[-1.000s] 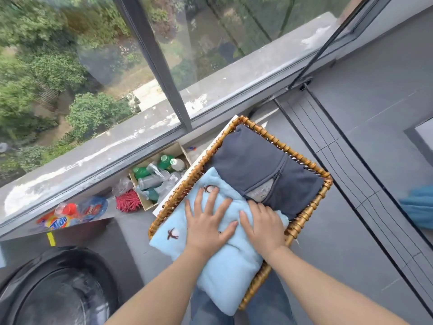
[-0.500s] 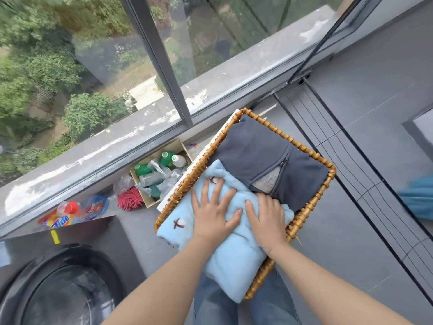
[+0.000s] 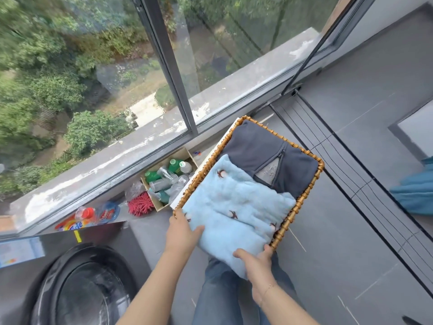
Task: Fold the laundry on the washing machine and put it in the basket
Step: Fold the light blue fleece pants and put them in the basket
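A wicker basket (image 3: 302,200) sits in front of me above my jeans-clad legs. A folded dark grey zip jacket (image 3: 255,146) fills its far half. A folded light blue fleece garment (image 3: 234,202) with small dark motifs lies over the near half and hangs past the near rim. My left hand (image 3: 181,232) grips the fleece's near left edge by the basket corner, thumb on top. My right hand (image 3: 256,262) grips the near right corner beside the rim, thumb on the fabric. The dark washing machine (image 3: 82,289) is at the lower left; no laundry shows on it.
A cardboard box of plastic bottles (image 3: 168,174), a red mop head (image 3: 140,204) and a detergent bottle (image 3: 79,220) stand along the window wall left of the basket. A teal cloth (image 3: 414,191) lies at the right edge. Grey floor tiles and floor tracks run to the right.
Both hands left the top of the blue fleece, where they pressed flat, and slid back to its near edge; they now grip it at the left and right corners.
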The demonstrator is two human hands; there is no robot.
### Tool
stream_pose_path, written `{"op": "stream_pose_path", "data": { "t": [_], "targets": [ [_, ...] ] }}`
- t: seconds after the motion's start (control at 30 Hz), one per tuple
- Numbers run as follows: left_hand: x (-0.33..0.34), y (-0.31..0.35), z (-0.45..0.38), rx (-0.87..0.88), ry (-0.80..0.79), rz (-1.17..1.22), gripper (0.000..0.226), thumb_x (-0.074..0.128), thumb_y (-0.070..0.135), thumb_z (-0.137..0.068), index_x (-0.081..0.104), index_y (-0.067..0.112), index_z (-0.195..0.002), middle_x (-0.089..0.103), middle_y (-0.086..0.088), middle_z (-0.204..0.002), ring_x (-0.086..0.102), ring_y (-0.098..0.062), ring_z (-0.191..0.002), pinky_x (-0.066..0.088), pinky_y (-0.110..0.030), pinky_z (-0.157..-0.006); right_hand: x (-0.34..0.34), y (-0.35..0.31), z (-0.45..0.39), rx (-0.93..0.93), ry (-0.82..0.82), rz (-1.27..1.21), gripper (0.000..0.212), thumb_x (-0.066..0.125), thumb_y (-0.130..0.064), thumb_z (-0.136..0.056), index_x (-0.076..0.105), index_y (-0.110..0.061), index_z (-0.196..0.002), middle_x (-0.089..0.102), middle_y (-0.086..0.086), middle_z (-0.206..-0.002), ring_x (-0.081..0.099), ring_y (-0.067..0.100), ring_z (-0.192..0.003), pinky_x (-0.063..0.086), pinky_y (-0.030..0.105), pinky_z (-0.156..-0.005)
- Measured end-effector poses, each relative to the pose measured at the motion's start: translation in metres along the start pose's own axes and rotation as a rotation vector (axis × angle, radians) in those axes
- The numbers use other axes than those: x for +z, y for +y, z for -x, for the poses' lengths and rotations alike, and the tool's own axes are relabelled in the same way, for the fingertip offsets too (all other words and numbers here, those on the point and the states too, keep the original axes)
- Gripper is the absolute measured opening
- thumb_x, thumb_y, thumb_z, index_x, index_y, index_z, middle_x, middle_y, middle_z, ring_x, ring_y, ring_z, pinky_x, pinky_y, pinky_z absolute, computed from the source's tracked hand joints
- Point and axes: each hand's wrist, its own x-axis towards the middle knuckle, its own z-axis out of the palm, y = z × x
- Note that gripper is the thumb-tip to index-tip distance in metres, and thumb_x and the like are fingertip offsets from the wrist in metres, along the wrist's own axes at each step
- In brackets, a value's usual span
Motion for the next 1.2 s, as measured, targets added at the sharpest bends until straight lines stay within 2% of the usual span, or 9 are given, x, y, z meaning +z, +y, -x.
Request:
{"op": "stream_pose_path", "data": {
  "t": [0.17,0.33,0.5,0.67,0.83,0.9,1.0,1.1,1.2],
  "targets": [
    [0.0,0.014,-0.023,-0.034,-0.184,-0.15,0.084,0.077,0.039,-0.073,0.033,0.001,-0.133,0.045,-0.013,-0.13,0.045,-0.027,-0.121,0.045,-0.033,-0.088,0.0,0.003,-0.008,-0.148,-0.104,0.398,0.124,0.084,-0.031,-0.042,0.014,-0.005,-0.141,0.041,0.014,-0.137,0.045,0.028,-0.122,0.045,0.036,-0.098],
    [0.006,0.019,-0.04,-0.091,-0.273,-0.171,0.097,0.083,0.026,-0.066,0.023,0.001,-0.139,0.045,-0.014,-0.131,0.052,-0.027,-0.116,0.053,-0.035,-0.085,0.002,-0.006,-0.018,-0.282,-0.015,0.822,0.103,0.08,-0.046,-0.069,0.018,0.002,-0.136,0.042,0.015,-0.13,0.054,0.03,-0.113,0.048,0.033,-0.083],
    [0.026,0.017,-0.04,0.022,-0.168,-0.164,0.085,0.081,0.014,-0.071,0.025,0.001,-0.134,0.038,-0.017,-0.132,0.048,-0.031,-0.117,0.047,-0.033,-0.084,0.019,-0.002,-0.039,-0.265,0.061,0.996,0.116,0.074,-0.05,-0.074,0.002,0.012,-0.141,0.034,0.015,-0.132,0.057,0.018,-0.105,0.046,0.022,-0.072],
    [0.038,0.014,-0.034,0.128,0.003,-0.312,0.056,0.073,0.008,-0.079,0.035,0.002,-0.119,0.047,-0.014,-0.12,0.063,-0.026,-0.094,0.044,-0.028,-0.063,0.028,0.01,-0.051,-0.349,0.168,1.115,0.116,0.077,-0.047,-0.073,0.001,0.017,-0.133,0.046,0.024,-0.126,0.064,0.013,-0.082,0.042,0.017,-0.053],
    [0.037,0.014,-0.022,0.084,-0.007,-0.237,0.065,0.069,0.013,-0.082,0.029,0.003,-0.132,0.041,-0.014,-0.125,0.055,-0.029,-0.103,0.044,-0.031,-0.071,0.023,0.012,-0.047,-0.248,0.095,0.987,0.113,0.076,-0.038,-0.077,-0.003,0.008,-0.144,0.032,0.017,-0.133,0.052,0.019,-0.107,0.051,0.025,-0.082],
    [0.032,0.018,-0.008,0.104,0.062,-0.421,0.079,0.058,0.019,-0.087,0.009,0.005,-0.148,0.034,-0.013,-0.133,0.045,-0.028,-0.116,0.04,-0.032,-0.091,0.014,0.007,-0.037,-0.229,0.011,0.746,0.104,0.075,-0.019,-0.075,0.0,-0.001,-0.146,0.026,0.016,-0.135,0.042,0.026,-0.119,0.046,0.031,-0.095],
    [0.015,0.038,0.007,0.326,0.184,-0.596,0.094,0.056,0.025,-0.085,-0.011,0.02,-0.151,0.016,-0.006,-0.144,0.028,-0.025,-0.131,0.026,-0.034,-0.107,-0.008,-0.01,-0.011,-0.319,-0.034,0.4,0.078,0.053,0.002,-0.08,0.013,-0.004,-0.147,0.011,0.01,-0.151,0.026,0.025,-0.135,0.03,0.028,-0.11],
    [0.004,0.077,-0.001,0.704,0.13,-0.497,0.084,0.062,0.03,-0.085,0.011,0.028,-0.151,0.015,0.0,-0.153,0.02,-0.023,-0.139,0.021,-0.035,-0.108,-0.033,-0.039,-0.001,-0.654,0.141,0.291,0.079,0.049,0.008,-0.084,0.011,-0.009,-0.151,0.007,-0.003,-0.157,0.01,0.006,-0.142,0.01,0.01,-0.111],
    [0.004,0.119,-0.036,0.872,0.08,-0.499,0.049,0.055,0.027,-0.091,0.042,0.026,-0.138,0.032,0.005,-0.149,0.027,-0.019,-0.138,0.021,-0.036,-0.107,-0.05,-0.073,-0.032,-0.933,0.191,0.524,0.062,0.053,-0.002,-0.088,0.031,-0.009,-0.146,0.024,-0.001,-0.152,0.017,0.006,-0.139,0.005,0.005,-0.109]
  ]
}}
